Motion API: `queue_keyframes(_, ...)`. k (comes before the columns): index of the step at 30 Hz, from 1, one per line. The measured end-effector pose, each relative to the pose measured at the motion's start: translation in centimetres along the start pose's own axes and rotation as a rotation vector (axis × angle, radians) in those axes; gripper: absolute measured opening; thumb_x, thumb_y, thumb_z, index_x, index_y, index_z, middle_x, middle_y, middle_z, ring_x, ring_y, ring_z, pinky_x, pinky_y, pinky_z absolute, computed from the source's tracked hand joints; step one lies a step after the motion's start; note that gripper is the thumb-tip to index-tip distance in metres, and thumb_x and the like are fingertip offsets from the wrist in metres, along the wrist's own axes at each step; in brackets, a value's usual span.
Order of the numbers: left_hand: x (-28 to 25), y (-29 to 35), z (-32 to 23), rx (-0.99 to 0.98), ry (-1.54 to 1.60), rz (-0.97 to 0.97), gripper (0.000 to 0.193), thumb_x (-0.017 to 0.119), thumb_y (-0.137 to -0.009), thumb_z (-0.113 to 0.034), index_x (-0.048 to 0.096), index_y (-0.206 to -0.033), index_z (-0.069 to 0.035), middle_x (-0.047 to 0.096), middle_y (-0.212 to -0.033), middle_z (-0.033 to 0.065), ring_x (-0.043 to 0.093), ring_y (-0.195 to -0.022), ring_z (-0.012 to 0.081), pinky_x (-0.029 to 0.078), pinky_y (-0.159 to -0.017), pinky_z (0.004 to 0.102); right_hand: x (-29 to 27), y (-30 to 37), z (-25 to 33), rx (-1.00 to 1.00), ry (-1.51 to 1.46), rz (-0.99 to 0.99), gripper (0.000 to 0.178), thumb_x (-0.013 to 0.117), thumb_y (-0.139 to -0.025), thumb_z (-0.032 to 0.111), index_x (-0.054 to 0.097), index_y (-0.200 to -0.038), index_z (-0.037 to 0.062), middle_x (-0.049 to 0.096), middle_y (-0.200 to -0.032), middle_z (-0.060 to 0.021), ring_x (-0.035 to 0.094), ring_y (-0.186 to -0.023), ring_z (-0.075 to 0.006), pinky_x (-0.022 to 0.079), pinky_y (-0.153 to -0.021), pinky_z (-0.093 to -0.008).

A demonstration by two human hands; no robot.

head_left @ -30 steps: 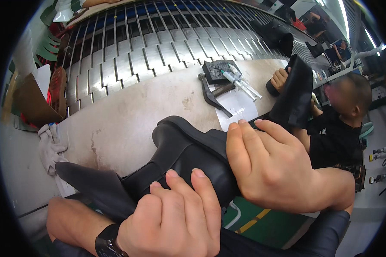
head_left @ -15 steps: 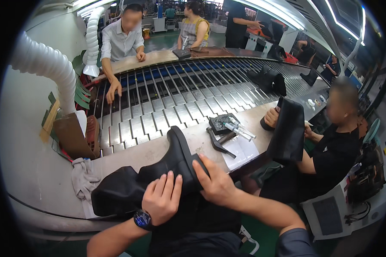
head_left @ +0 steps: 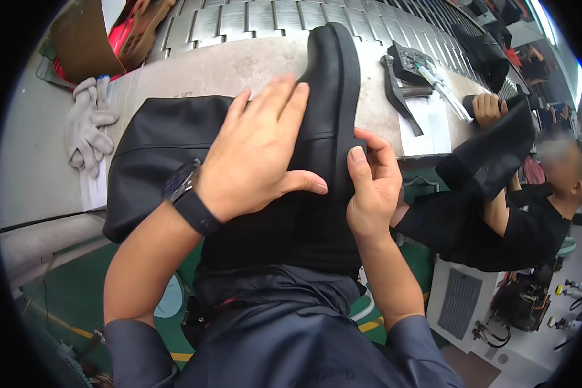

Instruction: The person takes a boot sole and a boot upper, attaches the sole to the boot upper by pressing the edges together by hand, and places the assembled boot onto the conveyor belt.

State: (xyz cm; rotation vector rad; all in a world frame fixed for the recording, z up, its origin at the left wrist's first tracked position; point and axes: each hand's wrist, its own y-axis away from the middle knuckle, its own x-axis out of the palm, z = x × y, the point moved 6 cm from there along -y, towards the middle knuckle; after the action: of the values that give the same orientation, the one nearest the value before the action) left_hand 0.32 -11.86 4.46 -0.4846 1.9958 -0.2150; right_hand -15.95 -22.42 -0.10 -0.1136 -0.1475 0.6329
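Note:
A tall black boot (head_left: 322,103) lies on its side near the table's front edge. Its toe points away from me, and its soft shaft (head_left: 158,139) is folded out to the left. My left hand (head_left: 249,158), with a watch on the wrist, rests spread over the boot's upper, fingers extended and thumb apart. Around the heel end of the sole, my right hand (head_left: 376,187) grips with bent fingers and the thumb on the sole side. Part of the boot is hidden under my left hand.
A hammer (head_left: 396,90), a dark block (head_left: 412,63), white tubes (head_left: 447,92) and paper (head_left: 436,126) lie right. Grey gloves (head_left: 87,126) lie left. A slatted metal conveyor (head_left: 252,19) runs beyond the table. At right, a co-worker holds another black boot (head_left: 491,145).
My view has tipped downward and nearer. The left hand has moved forward along the boot with fingers more spread; the right hand has shifted from the sole's side to the heel end.

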Motion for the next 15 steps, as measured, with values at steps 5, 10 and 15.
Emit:
queue_keyframes(5, 1.6, 0.7, 0.0, -0.017, -0.020, 0.083, 0.130, 0.088, -0.072, -0.063, 0.029, -0.168, 0.001, 0.036, -0.171, 0.0242, 0.035, -0.159, 0.0404, 0.024, -0.131, 0.0582, -0.7, 0.7, -0.2, -0.004, -0.092, -0.082, 0.028, 0.070, -0.105, 0.004, 0.064, -0.131, -0.0033, 0.061, -0.113, 0.0002, 0.049, -0.085, -0.0032, 0.041, -0.076, -0.0197)
queue_keyframes(10, 1.4, 0.4, -0.2, -0.030, -0.035, 0.112, 0.130, 0.088, -0.072, -0.062, 0.029, -0.169, 0.002, 0.036, -0.171, 0.0239, 0.037, -0.159, 0.0398, 0.026, -0.130, 0.0581, -0.9, 0.9, -0.5, 0.005, -0.119, -0.122, 0.026, 0.070, -0.104, 0.001, 0.065, -0.130, -0.0027, 0.062, -0.116, -0.0001, 0.048, -0.085, -0.0029, 0.041, -0.075, -0.0190)
queue_keyframes(15, 1.3, 0.0, -0.1, -0.053, -0.041, 0.139, 0.129, 0.088, -0.072, -0.061, 0.030, -0.168, 0.003, 0.036, -0.171, 0.0239, 0.037, -0.158, 0.0401, 0.027, -0.130, 0.0584, -0.8, 0.3, -0.1, -0.036, -0.082, -0.069, 0.026, 0.067, -0.103, -0.002, 0.065, -0.129, -0.0043, 0.060, -0.125, -0.0037, 0.048, -0.085, -0.0036, 0.040, -0.074, -0.0193)
